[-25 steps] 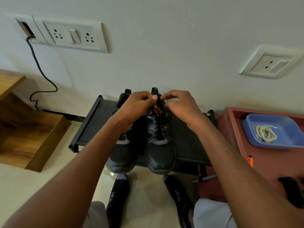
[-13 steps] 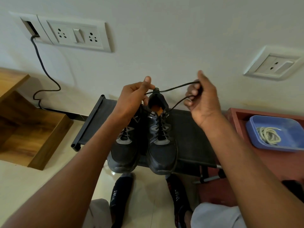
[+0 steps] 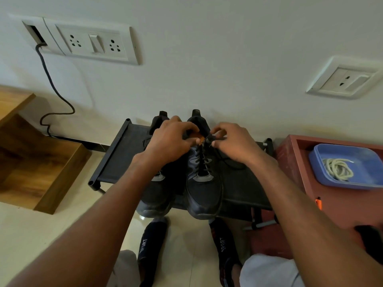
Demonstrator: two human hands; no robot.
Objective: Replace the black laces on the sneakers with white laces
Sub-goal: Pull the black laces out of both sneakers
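two black sneakers, side by side on a low black rack (image 3: pixel 116 162), toes toward the camera. right sneaker (image 3: pixel 204 183): matte mesh upper, grey panel at the lowest eyelets, black lace (image 3: pixel 202 160) crossing in rungs, orange lining showing at the mouth. left sneaker (image 3: pixel 154 191) mostly hidden under the left forearm.

both hands meet at the top eyelets of the right sneaker. left hand (image 3: pixel 169 141) fingers curled down at the tongue; cannot tell whether they hold lace or tongue. right hand (image 3: pixel 234 141) thumb and forefinger closed in a pinch on the black lace just right of the left fingertips; a loose run of lace trails off below the right wrist onto the rack fabric.

right of the grip, well apart: one blue plastic tray (image 3: pixel 364 183), rounded corners, holding a coil of white laces (image 3: pixel 337 169), on a red-brown stand (image 3: pixel 294 162).

above the hands: two white wall socket plates (image 3: pixel 87 41), (image 3: pixel 344 78); one dark cable (image 3: pixel 56 88) drops from the left one. far left, a wooden step (image 3: pixel 41 164). below the grip, two dark socks marked "sport" (image 3: pixel 152 245), (image 3: pixel 222 243) on pale floor tile.
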